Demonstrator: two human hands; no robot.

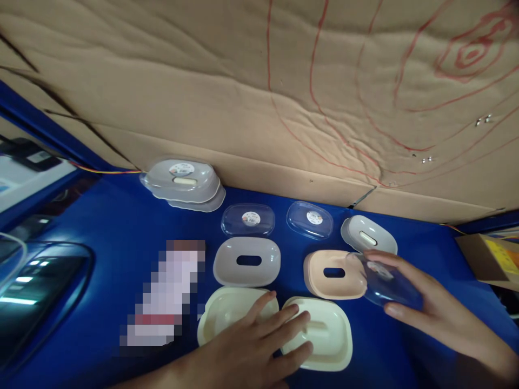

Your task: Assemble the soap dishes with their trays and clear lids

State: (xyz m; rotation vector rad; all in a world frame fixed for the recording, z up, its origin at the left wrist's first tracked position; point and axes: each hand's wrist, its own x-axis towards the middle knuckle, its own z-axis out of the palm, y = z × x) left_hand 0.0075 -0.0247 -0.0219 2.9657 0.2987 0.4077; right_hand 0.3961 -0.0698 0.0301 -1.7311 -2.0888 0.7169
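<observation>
My right hand (413, 286) grips a clear plastic lid (391, 283) with a round label, thumb and fingers on opposite edges. It is beside a peach tray (316, 275) with an oval slot, overlapping the tray's right edge in view. My left hand (267, 335), fingers spread, lies over two cream dishes, the left one (221, 308) and the right one (334, 346). Whether it presses on them I cannot tell. Behind them lie a grey slotted tray (225, 262) and two more clear lids, the left one (235, 219) and the right one (300, 219).
A stack of grey dishes under a clear lid (182, 183) stands at the back left. Another grey dish (377, 232) is at the back right. A blurred-out item (166, 294), a dark screen (40, 292) and cables lie left. A cardboard box (486, 259) stands far right. Brown paper (203, 97) covers the wall.
</observation>
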